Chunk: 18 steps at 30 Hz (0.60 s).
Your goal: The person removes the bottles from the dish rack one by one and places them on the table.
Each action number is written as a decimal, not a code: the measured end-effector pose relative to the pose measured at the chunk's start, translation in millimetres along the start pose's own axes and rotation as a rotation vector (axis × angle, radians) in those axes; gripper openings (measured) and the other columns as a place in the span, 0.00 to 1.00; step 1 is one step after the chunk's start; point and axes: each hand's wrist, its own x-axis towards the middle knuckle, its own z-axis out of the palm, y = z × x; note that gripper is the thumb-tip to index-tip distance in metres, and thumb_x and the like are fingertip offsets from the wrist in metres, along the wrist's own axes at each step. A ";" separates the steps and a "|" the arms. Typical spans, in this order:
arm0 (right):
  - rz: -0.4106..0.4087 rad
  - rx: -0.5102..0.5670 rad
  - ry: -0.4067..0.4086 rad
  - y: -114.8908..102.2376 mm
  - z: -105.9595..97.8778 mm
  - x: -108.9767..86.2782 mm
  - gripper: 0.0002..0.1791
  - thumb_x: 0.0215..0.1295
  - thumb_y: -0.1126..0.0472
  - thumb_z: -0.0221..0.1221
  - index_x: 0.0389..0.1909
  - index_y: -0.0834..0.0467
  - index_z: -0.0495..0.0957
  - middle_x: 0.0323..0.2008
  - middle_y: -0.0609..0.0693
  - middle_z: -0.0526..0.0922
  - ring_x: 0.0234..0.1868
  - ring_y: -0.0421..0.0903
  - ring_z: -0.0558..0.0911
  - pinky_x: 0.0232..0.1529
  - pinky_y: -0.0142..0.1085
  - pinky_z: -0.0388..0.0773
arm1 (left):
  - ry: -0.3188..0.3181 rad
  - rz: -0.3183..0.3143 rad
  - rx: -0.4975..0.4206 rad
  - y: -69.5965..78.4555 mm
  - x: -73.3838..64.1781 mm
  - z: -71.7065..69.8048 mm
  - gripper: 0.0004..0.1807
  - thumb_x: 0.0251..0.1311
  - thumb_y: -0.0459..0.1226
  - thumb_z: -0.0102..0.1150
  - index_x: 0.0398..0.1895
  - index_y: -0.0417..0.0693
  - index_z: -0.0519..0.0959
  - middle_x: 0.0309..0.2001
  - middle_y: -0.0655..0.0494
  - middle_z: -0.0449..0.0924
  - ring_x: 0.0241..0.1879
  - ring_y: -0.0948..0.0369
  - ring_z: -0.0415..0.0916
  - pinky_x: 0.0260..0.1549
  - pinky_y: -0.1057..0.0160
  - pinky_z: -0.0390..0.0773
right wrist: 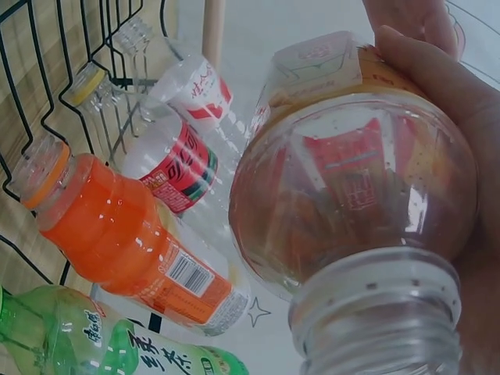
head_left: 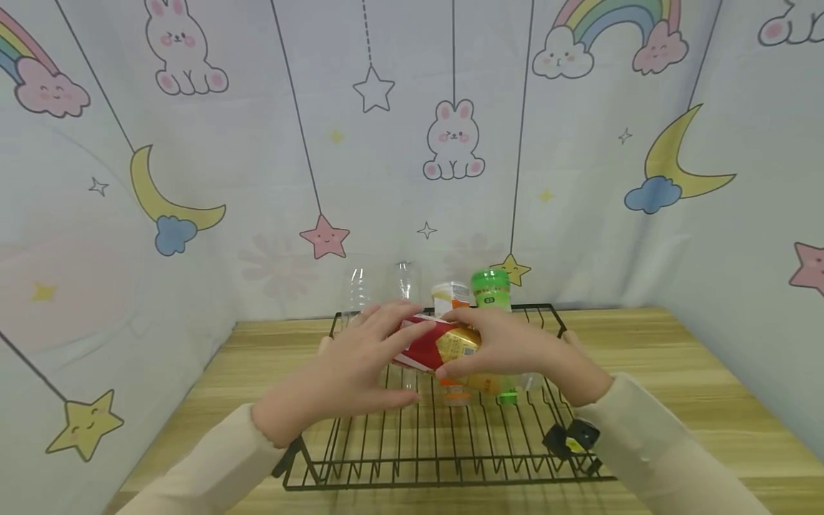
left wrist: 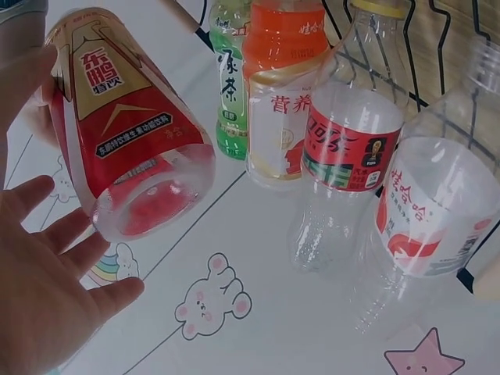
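Observation:
A clear plastic drink bottle with a red and gold label [head_left: 428, 345] lies tilted over the rack, base toward the left. My right hand [head_left: 508, 345] grips it round the label, thumb on the near side. Its uncapped, threaded neck [right wrist: 375, 312] shows in the right wrist view. My left hand [head_left: 350, 361] is beside the base, fingers spread and straight; in the left wrist view its fingertips [left wrist: 94, 250] come right up to the base. Below them is a black wire rack [head_left: 438, 463].
Upside down along the rack's back stand two clear bottles [left wrist: 348, 156] [left wrist: 437, 203], an orange-and-white bottle [left wrist: 285, 94] and a green tea bottle [left wrist: 230, 86]. The rack sits on a wood-grain table [head_left: 676, 386]. A cartoon-printed cloth [head_left: 386, 164] hangs behind and at both sides.

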 end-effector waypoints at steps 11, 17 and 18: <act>-0.023 0.025 -0.050 1.1 2.9 3.8 0.41 0.51 0.39 0.67 0.64 0.54 0.69 0.41 0.44 0.79 0.37 0.44 0.77 0.34 0.36 0.78 | -0.025 0.010 -0.005 -0.1 1.0 9.6 0.44 0.48 0.54 0.71 0.69 0.53 0.66 0.68 0.49 0.63 0.68 0.52 0.59 0.68 0.44 0.57; -0.055 0.048 -0.078 2.2 4.3 6.2 0.38 0.52 0.40 0.67 0.62 0.52 0.70 0.38 0.45 0.78 0.34 0.44 0.78 0.33 0.37 0.78 | -0.010 0.045 -0.025 -0.6 3.3 14.3 0.43 0.46 0.53 0.72 0.66 0.50 0.69 0.65 0.49 0.66 0.66 0.52 0.61 0.66 0.44 0.60; -0.054 0.048 -0.081 2.2 4.4 6.4 0.38 0.52 0.40 0.67 0.62 0.52 0.70 0.38 0.45 0.78 0.34 0.44 0.78 0.33 0.37 0.78 | -0.008 0.048 -0.031 -0.5 3.5 15.0 0.43 0.46 0.52 0.73 0.66 0.50 0.69 0.65 0.49 0.66 0.66 0.53 0.62 0.65 0.44 0.61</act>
